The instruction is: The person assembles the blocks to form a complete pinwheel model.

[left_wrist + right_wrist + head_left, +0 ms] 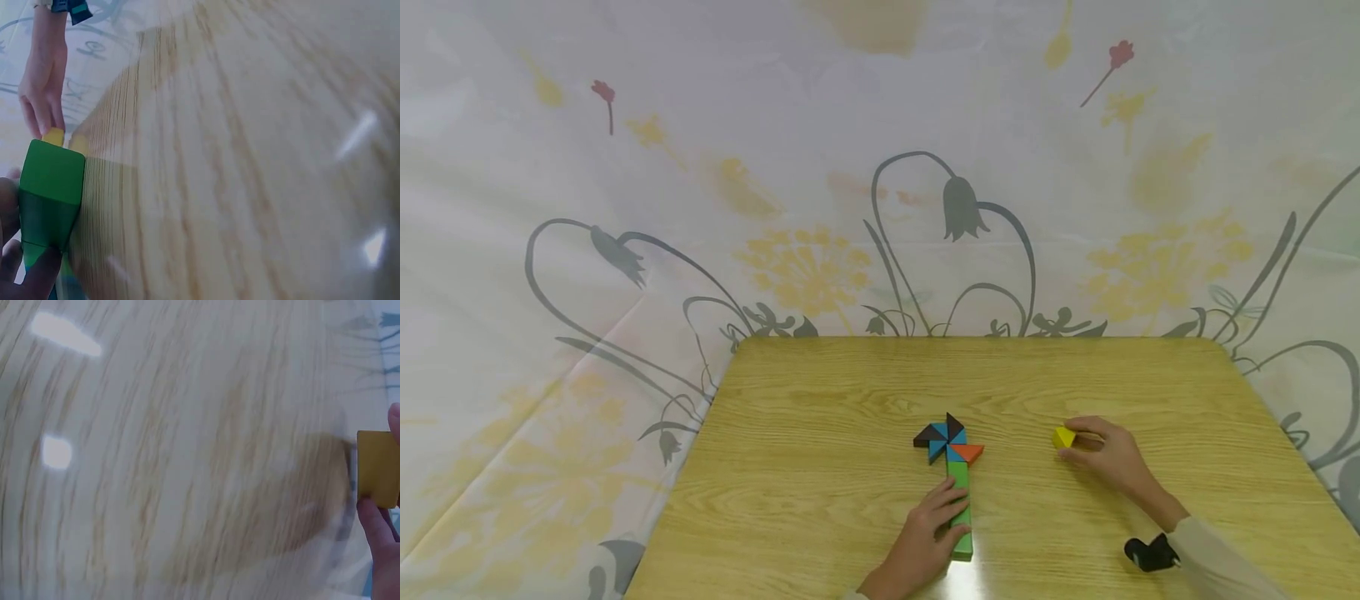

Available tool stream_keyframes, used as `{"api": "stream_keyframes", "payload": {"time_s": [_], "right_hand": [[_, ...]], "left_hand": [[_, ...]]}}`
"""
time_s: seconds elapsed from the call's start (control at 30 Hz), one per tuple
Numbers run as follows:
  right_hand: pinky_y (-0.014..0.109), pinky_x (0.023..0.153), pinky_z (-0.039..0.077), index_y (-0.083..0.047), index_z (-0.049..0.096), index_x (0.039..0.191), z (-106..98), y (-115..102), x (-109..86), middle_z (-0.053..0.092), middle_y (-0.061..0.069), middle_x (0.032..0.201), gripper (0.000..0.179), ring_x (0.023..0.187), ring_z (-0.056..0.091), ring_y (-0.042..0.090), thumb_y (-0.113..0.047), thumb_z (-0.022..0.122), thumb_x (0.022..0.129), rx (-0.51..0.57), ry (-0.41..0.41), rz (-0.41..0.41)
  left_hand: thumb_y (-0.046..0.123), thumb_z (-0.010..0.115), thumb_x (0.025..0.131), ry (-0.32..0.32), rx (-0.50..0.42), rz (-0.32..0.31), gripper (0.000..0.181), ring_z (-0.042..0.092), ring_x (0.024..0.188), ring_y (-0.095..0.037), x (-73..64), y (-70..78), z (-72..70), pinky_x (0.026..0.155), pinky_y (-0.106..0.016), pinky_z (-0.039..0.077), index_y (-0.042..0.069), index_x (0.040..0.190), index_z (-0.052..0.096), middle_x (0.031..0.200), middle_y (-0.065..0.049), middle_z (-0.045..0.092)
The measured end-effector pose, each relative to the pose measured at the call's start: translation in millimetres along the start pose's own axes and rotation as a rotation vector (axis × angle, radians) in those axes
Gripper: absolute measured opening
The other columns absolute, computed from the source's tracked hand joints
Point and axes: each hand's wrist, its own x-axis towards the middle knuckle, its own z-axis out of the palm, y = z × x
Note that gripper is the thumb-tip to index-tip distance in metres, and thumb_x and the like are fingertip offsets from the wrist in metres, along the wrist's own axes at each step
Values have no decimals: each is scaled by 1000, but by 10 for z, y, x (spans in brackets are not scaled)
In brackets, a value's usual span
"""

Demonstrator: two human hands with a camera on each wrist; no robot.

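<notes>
A pinwheel of small wooden blocks lies on the table [820, 400], with blue triangle blocks [957, 453] at its middle. Around them sit dark brown triangle blocks [928, 435] and one orange triangle block [968, 453]. A stem of green blocks [958, 472] runs from it toward the near edge. My left hand [925, 533] grips the green stem, fingers on its left side and over its top, thumb at the near part. To the right, my right hand [1105, 457] pinches a yellow triangle block [1063, 438] between thumb and fingers, close over the table; its flat side faces the right wrist view.
A small black object [1152, 553] lies beside the right forearm. Behind the table hangs a pale curtain [880, 108] printed with flowers. Light reflects off the tabletop in both wrist views.
</notes>
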Motion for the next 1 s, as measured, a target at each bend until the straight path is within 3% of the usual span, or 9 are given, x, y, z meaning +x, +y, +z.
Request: {"api": "stream_keyframes", "payload": {"time_s": [0.13, 0.3, 0.5, 0.77, 1.0], "right_hand": [[21, 76, 55, 14, 59, 114, 67, -69, 42, 56, 29, 112, 43, 93, 64, 10, -1, 76, 77, 83, -17, -22], [22, 80, 54, 12, 60, 113, 161, -213, 116, 56, 28, 113, 41, 97, 63, 9, -3, 76, 78, 104, -46, -62], [35, 84, 53, 11, 61, 113, 317, -418, 194, 57, 28, 115, 41, 101, 62, 15, -3, 76, 78, 160, -95, -99], [47, 87, 49, 8, 63, 113, 494, -526, 239, 58, 25, 115, 39, 103, 60, 26, -5, 76, 78, 163, -148, -134], [50, 86, 49, 5, 64, 113, 635, -593, 289, 59, 23, 114, 38, 103, 60, 28, -5, 76, 78, 171, -174, -164]], "left_hand": [[14, 61, 92, -2, 3, -8, 35, 40, 131, -30, -9, 21, 6, 101, -39, 42, -3, 122, 60, 131, -11, 55], [15, 60, 93, 10, -1, 2, 34, 41, 131, -30, -19, 12, 30, 100, -38, 43, -4, 122, 60, 131, -12, 56], [15, 59, 94, 23, 4, 10, 34, 42, 130, -30, -19, 11, 46, 100, -37, 44, -5, 121, 61, 130, -12, 56], [16, 58, 94, 14, 2, -6, 34, 41, 131, -29, -28, 20, 51, 100, -38, 44, -3, 123, 60, 131, -11, 56], [12, 58, 94, 11, -10, -15, 33, 41, 131, -30, -31, 35, 45, 100, -38, 44, -4, 123, 59, 132, -10, 56]]}}
